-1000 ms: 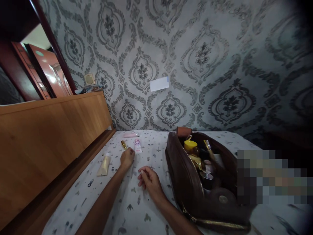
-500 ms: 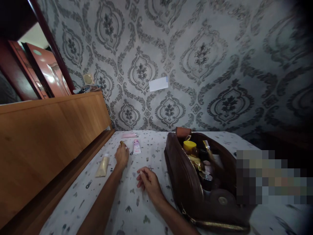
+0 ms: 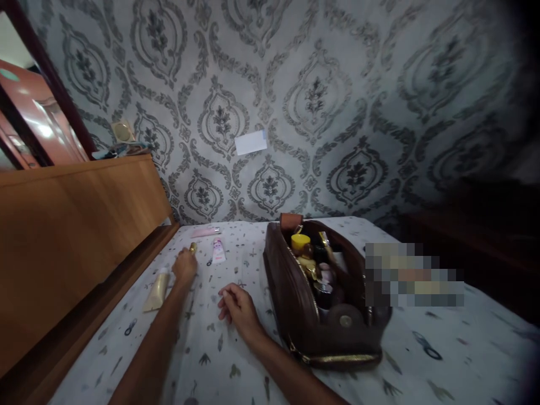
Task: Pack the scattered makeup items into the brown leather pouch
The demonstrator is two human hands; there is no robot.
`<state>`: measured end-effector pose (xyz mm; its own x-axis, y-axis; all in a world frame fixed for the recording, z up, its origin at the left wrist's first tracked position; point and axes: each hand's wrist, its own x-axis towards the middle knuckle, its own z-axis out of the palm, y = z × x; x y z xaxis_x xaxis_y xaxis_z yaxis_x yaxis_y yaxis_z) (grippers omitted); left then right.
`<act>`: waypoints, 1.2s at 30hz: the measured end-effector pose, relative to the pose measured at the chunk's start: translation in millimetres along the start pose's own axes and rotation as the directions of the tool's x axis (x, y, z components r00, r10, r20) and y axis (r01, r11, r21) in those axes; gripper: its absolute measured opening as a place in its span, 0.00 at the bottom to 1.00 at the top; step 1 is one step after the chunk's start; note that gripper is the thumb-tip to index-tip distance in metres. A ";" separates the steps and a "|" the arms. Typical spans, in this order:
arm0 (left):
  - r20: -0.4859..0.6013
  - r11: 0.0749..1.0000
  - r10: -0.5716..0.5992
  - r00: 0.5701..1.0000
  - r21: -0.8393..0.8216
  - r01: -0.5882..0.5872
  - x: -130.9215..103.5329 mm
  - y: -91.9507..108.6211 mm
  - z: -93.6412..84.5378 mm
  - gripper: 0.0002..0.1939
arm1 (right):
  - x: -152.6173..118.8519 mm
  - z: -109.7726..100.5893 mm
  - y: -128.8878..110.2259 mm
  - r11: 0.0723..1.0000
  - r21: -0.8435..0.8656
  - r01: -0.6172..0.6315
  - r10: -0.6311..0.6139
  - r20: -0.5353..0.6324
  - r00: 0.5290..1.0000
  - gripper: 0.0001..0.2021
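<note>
My left hand [image 3: 184,269] rests low over the patterned sheet at the far left, its fingers closed around a small gold-topped container [image 3: 193,247]. Only the container's upper end shows; the hand hides the rest. Just nearer to me lies a beige squeeze tube [image 3: 157,291] with a white cap. Right of that hand is a small white-and-pink tube [image 3: 218,251], and beyond it a slim pink tube [image 3: 205,232]. My right hand [image 3: 239,310] hovers or rests over the sheet, holding nothing, its fingers loosely curled and apart. A brown zip bag [image 3: 291,298] stands unzipped to its right.
Inside the bag are a yellow-lidded jar [image 3: 300,242] and several other cosmetics. A wooden headboard [image 3: 84,214] borders the bed on the left. The patterned wall [image 3: 270,185] rises behind. A blurred-out item [image 3: 409,275] lies right of the bag.
The view has turned to the right, so everything sits further left in the picture. The gold-topped container shows a little more above my left hand. My right hand keeps its loose curl.
</note>
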<state>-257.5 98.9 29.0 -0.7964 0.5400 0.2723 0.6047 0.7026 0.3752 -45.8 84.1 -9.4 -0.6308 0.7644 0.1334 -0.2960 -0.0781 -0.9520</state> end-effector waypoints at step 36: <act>0.065 0.661 0.429 0.901 -0.703 -0.264 -111.3 1.5 -51.3 0.21 | 1.1 -2.4 -12.3 0.967 0.252 -0.025 0.049 -0.086 0.995 0.23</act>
<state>-168.5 16.0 44.7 -0.4570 0.8183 0.3486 0.6019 -0.0040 0.7985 -41.1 87.4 1.8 -0.5802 0.8120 0.0629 -0.4510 -0.2561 -0.8550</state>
